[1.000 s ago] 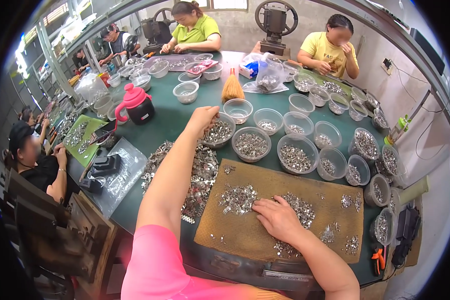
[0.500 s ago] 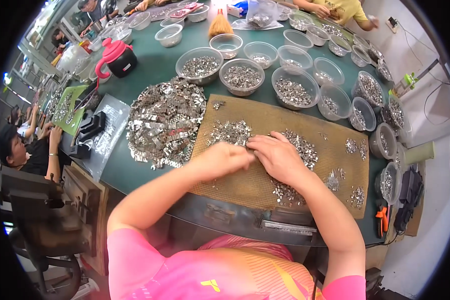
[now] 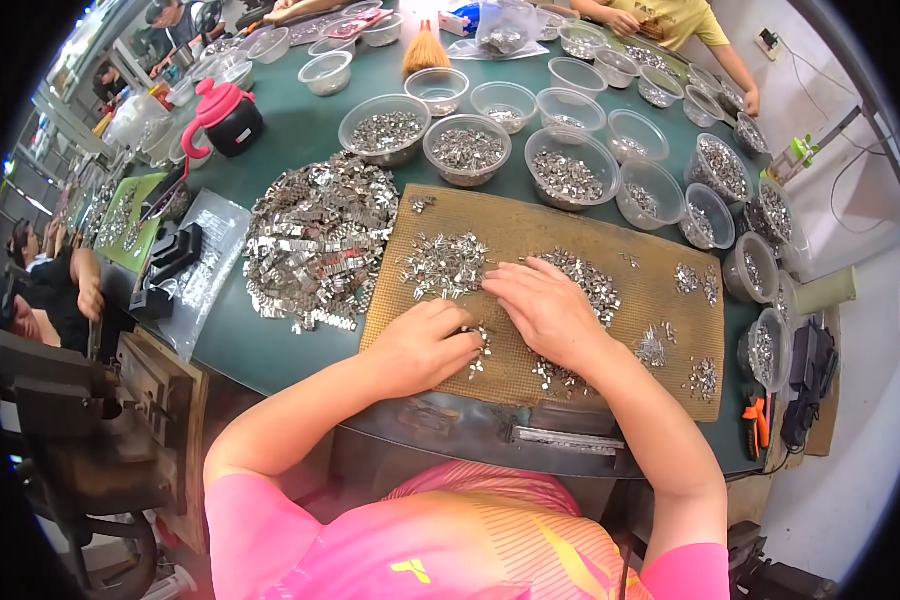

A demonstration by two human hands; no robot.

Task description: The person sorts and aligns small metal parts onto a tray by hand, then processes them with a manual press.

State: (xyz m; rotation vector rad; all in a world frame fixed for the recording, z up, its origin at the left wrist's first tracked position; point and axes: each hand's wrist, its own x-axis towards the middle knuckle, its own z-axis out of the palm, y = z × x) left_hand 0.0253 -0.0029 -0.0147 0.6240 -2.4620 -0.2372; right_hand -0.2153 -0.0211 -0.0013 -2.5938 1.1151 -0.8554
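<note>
My left hand (image 3: 425,346) rests low on the brown textured mat (image 3: 410,225), fingers curled down and their tips hidden. Beside its fingertips lie a few small shiny metal pieces (image 3: 478,362). To its right my right hand (image 3: 548,312) lies palm down with fingers stretched out. Its fingertips sit between a spread of small metal pieces (image 3: 445,262) and a denser heap of them (image 3: 592,288), which the hand and forearm partly cover. Left of the mat is a large pile of strip-like metal parts (image 3: 320,245).
Clear plastic bowls (image 3: 467,150) of metal parts curve behind and right of the mat. Orange-handled pliers (image 3: 757,422) lie at the right edge. A pink-lidded black jug (image 3: 228,118), a plastic bag (image 3: 210,270) and a straw brush (image 3: 425,50) are on the green table. Other people sit around.
My left hand has moved down and left, away from my right hand, and small pieces now show beside it. My right hand stays by the heap. The whole view has shifted slightly.
</note>
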